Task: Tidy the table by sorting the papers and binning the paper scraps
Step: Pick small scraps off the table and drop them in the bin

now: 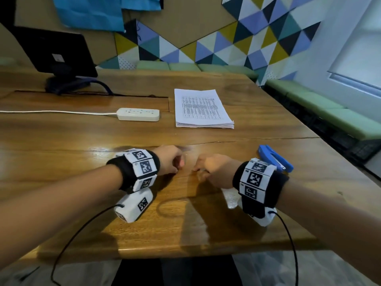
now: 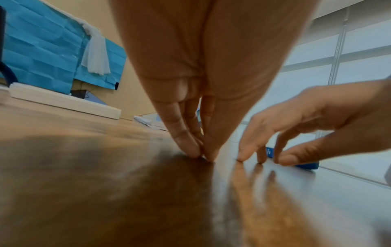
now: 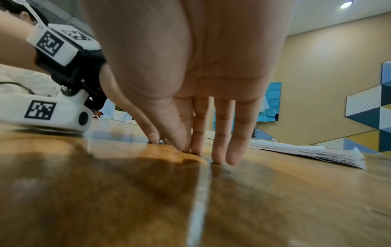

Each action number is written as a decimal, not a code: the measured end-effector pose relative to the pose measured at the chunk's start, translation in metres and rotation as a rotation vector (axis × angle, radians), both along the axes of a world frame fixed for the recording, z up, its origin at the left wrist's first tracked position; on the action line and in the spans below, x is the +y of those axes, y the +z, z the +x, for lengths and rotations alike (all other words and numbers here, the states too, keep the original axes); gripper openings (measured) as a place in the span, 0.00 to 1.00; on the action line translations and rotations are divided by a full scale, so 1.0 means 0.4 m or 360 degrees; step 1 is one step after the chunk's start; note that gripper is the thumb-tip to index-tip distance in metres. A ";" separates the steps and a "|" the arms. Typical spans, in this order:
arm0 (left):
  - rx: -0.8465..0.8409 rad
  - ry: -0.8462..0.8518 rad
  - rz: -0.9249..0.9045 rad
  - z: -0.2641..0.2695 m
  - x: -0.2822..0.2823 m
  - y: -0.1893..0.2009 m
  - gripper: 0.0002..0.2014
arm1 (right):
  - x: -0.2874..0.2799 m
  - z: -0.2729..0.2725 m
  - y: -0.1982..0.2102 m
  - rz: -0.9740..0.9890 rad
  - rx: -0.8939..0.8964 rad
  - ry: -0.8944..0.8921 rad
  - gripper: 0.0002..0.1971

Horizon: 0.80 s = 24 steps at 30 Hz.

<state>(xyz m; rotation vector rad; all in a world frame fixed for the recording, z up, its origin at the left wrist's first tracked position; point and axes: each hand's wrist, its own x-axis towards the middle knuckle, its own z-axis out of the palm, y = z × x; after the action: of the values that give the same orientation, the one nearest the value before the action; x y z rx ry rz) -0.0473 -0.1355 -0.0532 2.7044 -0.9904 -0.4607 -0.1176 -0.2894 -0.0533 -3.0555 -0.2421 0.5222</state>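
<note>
A neat stack of printed papers [image 1: 201, 108] [image 3: 306, 152] lies flat on the wooden table [image 1: 82, 141], right of centre. Both hands are lowered to the tabletop in front of the stack, close together. My left hand [image 1: 179, 164] [image 2: 204, 157] presses thumb and forefinger tips together in a pinch on the wood, with what looks like a tiny pale scrap between them. My right hand [image 1: 198, 169] [image 3: 201, 153] stands beside it with fingers straight down and slightly spread. Its fingertips [image 2: 242, 158] touch the table and grip nothing.
A blue stapler [image 1: 274, 157] [image 2: 306, 165] lies just right of my right wrist. A white power strip [image 1: 138, 114] [image 2: 63, 102] and its cord sit left of the papers. A dark monitor [image 1: 55, 52] stands at the back left. A green bench [image 1: 329, 112] runs along the table's right side.
</note>
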 end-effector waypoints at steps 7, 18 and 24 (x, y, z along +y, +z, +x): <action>-0.0042 0.0123 -0.0026 0.013 0.032 0.013 0.10 | -0.020 0.024 0.017 0.0096 -0.0024 -0.0192 0.17; 0.0061 0.0069 -0.0047 0.013 0.013 0.011 0.07 | 0.030 0.038 0.009 0.0108 -0.0051 -0.0028 0.16; 0.0041 0.0103 0.0022 0.020 0.032 0.012 0.09 | 0.010 0.066 0.007 0.0400 0.0003 -0.0172 0.13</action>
<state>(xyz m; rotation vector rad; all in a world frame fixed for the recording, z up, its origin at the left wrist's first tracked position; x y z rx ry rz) -0.0394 -0.1226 -0.0483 2.7261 -0.8934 -0.4908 -0.0912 -0.2856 -0.0504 -2.8052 -0.1304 0.4505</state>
